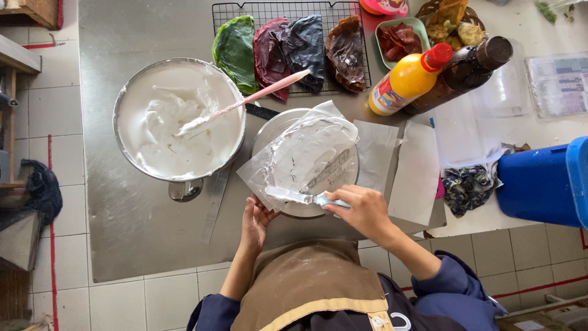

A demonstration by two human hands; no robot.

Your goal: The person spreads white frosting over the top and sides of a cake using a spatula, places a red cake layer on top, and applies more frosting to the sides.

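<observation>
A palette knife with a pale blue handle is gripped by the closed fingers of the right hand, its cream-coated blade laid flat over a clear plastic sheet smeared white on a round metal turntable. The left hand is pressed to the sheet's near corner, fingers together. The sheet is judged thin, limp and slippery where wet, best pinned at a dry corner. Close room is bounded by a metal bowl of cream on the left, parchment sheets and bottles on the right; bare steel counter lies nearer the body.
</observation>
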